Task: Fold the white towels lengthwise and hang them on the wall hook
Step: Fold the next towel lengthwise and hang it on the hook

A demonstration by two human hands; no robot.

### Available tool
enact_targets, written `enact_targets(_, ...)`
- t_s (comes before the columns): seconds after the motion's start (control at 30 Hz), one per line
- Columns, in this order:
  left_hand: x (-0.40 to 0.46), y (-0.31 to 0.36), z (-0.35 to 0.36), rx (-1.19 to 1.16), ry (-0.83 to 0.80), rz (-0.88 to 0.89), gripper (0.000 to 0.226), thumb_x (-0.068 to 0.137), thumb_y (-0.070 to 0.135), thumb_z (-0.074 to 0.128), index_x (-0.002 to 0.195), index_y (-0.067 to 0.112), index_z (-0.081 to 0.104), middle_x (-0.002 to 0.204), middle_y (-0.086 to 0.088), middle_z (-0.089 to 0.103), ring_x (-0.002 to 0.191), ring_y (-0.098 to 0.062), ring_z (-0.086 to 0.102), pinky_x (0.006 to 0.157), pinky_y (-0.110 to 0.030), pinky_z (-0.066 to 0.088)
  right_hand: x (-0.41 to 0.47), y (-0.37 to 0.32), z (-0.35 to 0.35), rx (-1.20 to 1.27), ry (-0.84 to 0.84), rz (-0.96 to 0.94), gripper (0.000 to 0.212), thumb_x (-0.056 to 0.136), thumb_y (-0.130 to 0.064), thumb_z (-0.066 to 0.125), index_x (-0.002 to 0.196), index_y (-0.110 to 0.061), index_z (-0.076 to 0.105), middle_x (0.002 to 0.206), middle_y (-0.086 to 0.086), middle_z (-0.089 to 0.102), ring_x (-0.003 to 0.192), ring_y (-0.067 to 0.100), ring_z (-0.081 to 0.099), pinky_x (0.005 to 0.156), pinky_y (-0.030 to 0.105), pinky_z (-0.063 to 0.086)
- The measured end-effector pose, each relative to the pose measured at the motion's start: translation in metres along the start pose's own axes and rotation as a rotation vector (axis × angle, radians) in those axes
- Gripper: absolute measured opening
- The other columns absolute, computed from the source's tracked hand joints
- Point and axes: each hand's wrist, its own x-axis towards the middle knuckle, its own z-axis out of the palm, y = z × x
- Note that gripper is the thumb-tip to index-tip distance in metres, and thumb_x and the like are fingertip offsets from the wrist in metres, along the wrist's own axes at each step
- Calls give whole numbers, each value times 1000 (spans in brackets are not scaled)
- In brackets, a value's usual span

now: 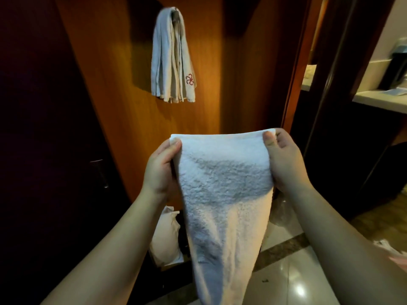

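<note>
- Two thumbs pinch the top edge of the white towel; I keep my left hand and right hand curled at its upper corners, so the edge stays level.
- The towel hangs long and narrow between my arms, I judge already folded lengthwise.
- Above on the wood wall, the hook already carries hung towels, well apart from mine.

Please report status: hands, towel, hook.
Both hands grip towel top corners. Hook already holds towels. Path clear.
</note>
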Motion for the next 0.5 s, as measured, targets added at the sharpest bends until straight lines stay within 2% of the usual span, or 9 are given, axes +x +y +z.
enact_targets(0.07, -2, -6, 0, -13, 7, -41, 24, 94, 19, 56, 82, 19, 77, 89, -11, 71, 86, -27, 66, 90, -48, 46, 2, 5, -7, 278, -203, 217, 55, 66, -61, 83, 104, -25, 68, 103, 2, 74, 93, 20, 71, 79, 39, 57)
enact_targets(0.1, -3, -9, 1, -24, 1, -68, 27, 96, 17, 54, 82, 18, 77, 89, -12, 71, 85, -27, 67, 90, -48, 46, -1, 6, -11, 455, -307, 390, 70, 56, -54, 91, 109, -13, 70, 105, 12, 74, 93, 26, 73, 75, 39, 60)
enact_targets(0.17, -6, -12, 0, -29, -21, -110, 25, 95, 16, 55, 82, 16, 77, 91, -15, 71, 85, -29, 68, 90, -47, 47, -7, 12, -17, 624, -484, 603, 64, 51, -34, 95, 102, 0, 74, 95, 20, 75, 79, 27, 75, 59, 33, 61)
enact_targets(0.2, -7, -12, -2, -11, -37, -127, 22, 91, 18, 57, 83, 15, 77, 91, -15, 72, 85, -29, 68, 90, -47, 48, -9, 19, -19, 645, -556, 629, 64, 47, -28, 98, 101, 0, 76, 96, 19, 75, 81, 26, 75, 61, 33, 61)
enact_targets(0.27, -6, -14, -8, 33, -60, -153, 17, 87, 19, 61, 85, 15, 77, 92, -14, 73, 85, -28, 70, 87, -44, 51, -13, 30, -25, 637, -639, 659, 69, 44, -25, 101, 106, -4, 77, 110, 18, 73, 97, 27, 73, 77, 37, 60)
enact_targets(0.4, -7, -20, -17, 175, 7, -141, 17, 97, 16, 56, 95, 12, 73, 92, -13, 74, 82, -26, 70, 78, -39, 52, -11, 46, -22, 659, -596, 715, 75, 61, -30, 95, 125, -4, 67, 135, 21, 60, 125, 32, 59, 102, 46, 50)
enact_targets(0.5, -11, -29, -19, 268, 113, -145, 20, 100, 25, 56, 97, 17, 73, 93, -9, 76, 83, -25, 72, 74, -37, 53, -18, 49, -10, 637, -526, 689, 56, 78, -35, 80, 124, -6, 68, 131, 18, 64, 122, 30, 61, 101, 42, 52)
